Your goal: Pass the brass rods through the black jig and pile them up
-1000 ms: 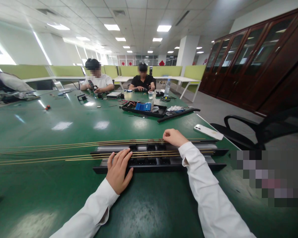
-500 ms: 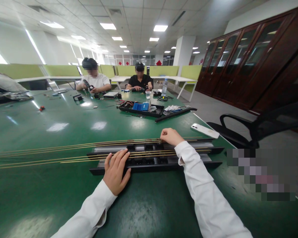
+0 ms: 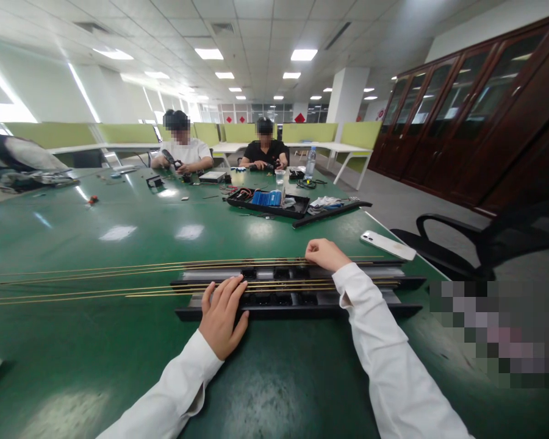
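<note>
Two long black-edged channels lie side by side on the green table, the near channel (image 3: 320,312) and the far channel (image 3: 412,282), both with grey inner faces and dark blocks inside. Several thin gold-coloured rods (image 3: 155,291) run lengthwise over them and stick out far to the left. My left hand (image 3: 222,317) rests flat across the near channel and its rods, fingers a little apart. My right hand (image 3: 326,253) is closed in a pinch at the far channel, its fingertips on a far gold-coloured rod (image 3: 256,262); the exact grip is partly hidden.
A white phone (image 3: 388,245) lies to the right, by the table edge and a black chair (image 3: 443,244). Farther off are a black tray (image 3: 293,211) with a blue part, a black strip (image 3: 333,215) and a bottle (image 3: 310,163). Two people work across the green table (image 3: 119,366).
The view has turned slightly, so everything sits a little farther right and lower. Both hands keep the same places on the channels and rods.
</note>
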Tool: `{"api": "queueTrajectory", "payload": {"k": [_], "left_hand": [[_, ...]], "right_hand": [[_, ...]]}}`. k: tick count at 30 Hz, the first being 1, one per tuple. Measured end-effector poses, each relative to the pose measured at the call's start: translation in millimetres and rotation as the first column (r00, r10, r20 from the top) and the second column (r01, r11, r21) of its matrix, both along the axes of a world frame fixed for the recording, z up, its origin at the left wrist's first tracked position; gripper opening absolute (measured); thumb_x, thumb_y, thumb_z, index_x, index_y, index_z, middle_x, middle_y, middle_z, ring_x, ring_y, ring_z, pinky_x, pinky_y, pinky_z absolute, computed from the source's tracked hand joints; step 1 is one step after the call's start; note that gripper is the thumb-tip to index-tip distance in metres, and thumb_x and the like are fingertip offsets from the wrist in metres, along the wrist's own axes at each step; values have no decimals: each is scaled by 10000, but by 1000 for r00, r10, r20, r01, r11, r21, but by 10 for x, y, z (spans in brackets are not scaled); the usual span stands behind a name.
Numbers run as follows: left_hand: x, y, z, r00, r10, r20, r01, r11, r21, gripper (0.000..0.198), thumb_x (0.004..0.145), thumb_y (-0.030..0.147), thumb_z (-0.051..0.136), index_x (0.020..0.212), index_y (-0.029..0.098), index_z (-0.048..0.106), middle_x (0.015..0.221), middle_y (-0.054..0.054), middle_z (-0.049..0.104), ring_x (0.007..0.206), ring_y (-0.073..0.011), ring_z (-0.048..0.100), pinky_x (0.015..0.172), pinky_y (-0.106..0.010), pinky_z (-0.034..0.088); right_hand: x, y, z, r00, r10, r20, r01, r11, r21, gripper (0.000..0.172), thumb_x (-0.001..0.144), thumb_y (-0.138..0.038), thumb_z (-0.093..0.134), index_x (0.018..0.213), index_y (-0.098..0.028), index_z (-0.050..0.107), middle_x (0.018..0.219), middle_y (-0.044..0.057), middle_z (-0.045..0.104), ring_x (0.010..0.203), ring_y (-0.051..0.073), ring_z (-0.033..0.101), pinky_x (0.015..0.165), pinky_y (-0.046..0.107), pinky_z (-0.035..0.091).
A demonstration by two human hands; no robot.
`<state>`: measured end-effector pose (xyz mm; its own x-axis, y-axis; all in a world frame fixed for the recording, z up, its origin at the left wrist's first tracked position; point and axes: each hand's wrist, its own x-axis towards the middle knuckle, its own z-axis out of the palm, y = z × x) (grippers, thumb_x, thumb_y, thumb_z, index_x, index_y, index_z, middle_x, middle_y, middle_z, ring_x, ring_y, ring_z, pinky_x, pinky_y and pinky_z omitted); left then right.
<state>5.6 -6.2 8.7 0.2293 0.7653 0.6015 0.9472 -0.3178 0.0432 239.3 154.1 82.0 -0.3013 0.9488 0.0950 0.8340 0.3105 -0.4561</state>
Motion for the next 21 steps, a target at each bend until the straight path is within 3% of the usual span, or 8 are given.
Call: {"api": "queueTrajectory", "payload": {"k": [21], "left_hand": [[6,-15,26,1000,0,1,0,1000,7,476,792,205,402,1264,162,356,1297,-112,423,1212,-241,342,1033,-467,123]], "right_hand": [[167,35,34,998,50,-42,-52,998,-47,91,607,-189,495,596,-173,584,616,9,626,614,127,549,595,211,395]]}}
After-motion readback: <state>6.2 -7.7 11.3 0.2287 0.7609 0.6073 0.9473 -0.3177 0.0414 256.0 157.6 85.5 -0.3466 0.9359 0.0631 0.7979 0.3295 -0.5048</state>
